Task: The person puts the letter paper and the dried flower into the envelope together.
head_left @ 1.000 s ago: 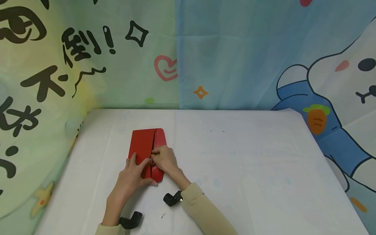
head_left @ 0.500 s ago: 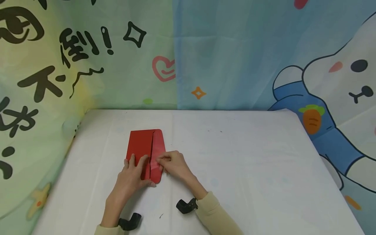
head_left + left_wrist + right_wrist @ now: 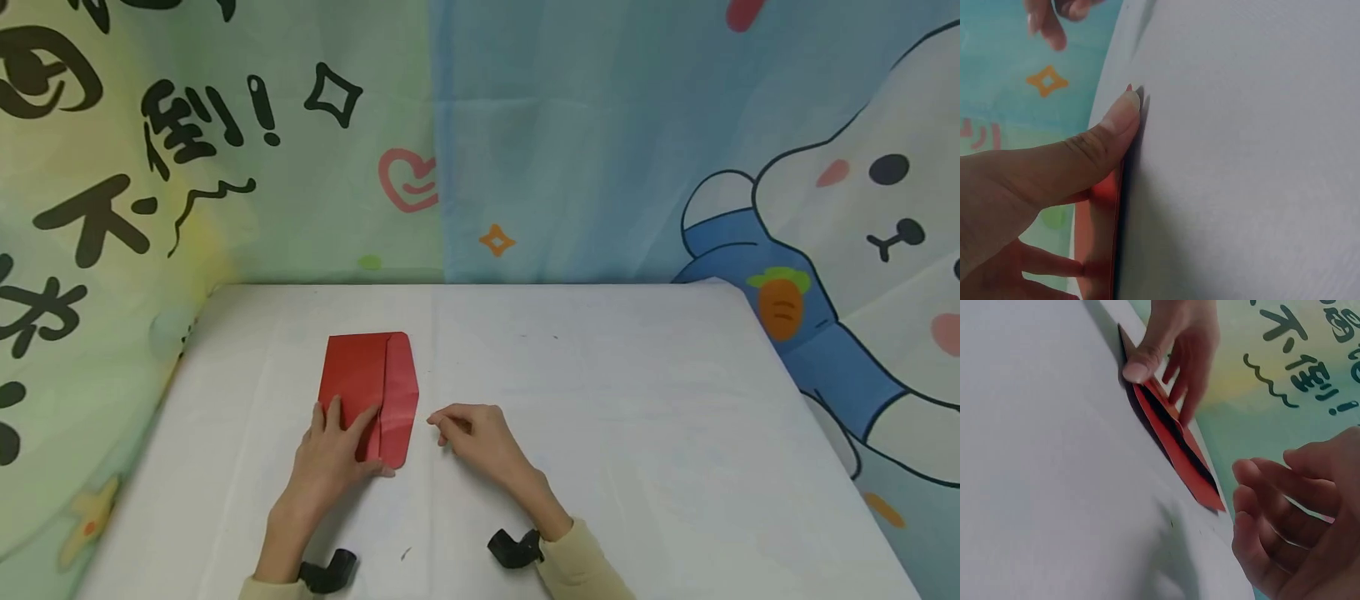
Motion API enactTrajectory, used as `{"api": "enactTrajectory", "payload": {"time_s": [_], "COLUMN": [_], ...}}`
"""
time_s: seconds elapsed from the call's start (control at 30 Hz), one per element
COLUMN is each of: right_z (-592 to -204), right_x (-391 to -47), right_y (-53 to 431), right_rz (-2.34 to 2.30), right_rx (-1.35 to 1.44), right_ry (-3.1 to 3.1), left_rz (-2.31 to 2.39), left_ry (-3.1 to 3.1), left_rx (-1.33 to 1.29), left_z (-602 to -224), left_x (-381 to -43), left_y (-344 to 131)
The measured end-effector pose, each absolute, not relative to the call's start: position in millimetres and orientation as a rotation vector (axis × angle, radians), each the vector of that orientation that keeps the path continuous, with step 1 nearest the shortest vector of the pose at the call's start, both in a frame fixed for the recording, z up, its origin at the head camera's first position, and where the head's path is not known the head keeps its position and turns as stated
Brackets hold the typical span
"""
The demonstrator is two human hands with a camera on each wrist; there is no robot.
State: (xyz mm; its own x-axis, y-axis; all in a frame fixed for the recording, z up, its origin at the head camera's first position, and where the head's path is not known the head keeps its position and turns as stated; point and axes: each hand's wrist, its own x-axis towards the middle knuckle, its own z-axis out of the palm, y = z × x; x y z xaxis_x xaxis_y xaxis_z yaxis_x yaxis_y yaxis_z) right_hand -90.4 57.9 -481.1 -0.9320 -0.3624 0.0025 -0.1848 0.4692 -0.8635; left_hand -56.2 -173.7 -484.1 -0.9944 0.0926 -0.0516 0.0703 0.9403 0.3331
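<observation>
A red paper envelope (image 3: 356, 367) lies on the white table, left of the middle, with its flap (image 3: 400, 392) folded out to the right. In the right wrist view, the mouth of the envelope (image 3: 1172, 425) gapes as a dark slit. My left hand (image 3: 326, 458) rests on the envelope with spread fingers, and its thumb (image 3: 1094, 147) lies along the near edge. To the right of the flap, my right hand (image 3: 483, 442) hovers apart from the paper. Its fingers (image 3: 1272, 506) are loosely bent, and nothing shows between them.
A white cloth covers the table (image 3: 637, 433). Small dark specks (image 3: 555, 337) and a little mark (image 3: 406, 553) lie on it. A printed curtain (image 3: 562, 150) hangs behind the far edge. Black wrist cameras (image 3: 330, 573) sit on both wrists.
My right hand has come away from the envelope's opening and moved right, past the flap. The flap now shows fully. My left hand has stayed on the envelope.
</observation>
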Motion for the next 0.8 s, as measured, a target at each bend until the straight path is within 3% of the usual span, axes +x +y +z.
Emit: {"api": "enactTrajectory", "payload": {"time_s": [0.47, 0.8], "right_z": [-485, -486], "right_x": [-86, -98], "right_y": [88, 114], "right_rz": [-1.48, -1.174], "right_rx": [-0.575, -0.746], "right_ry": [2.753, 3.102], "left_rz": [0.451, 0.465], "left_ry": [3.071, 3.186], "left_rx": [0.247, 0.223], "left_z": [-487, -495], "left_x": [-56, -62], "left_y": [-184, -189]}}
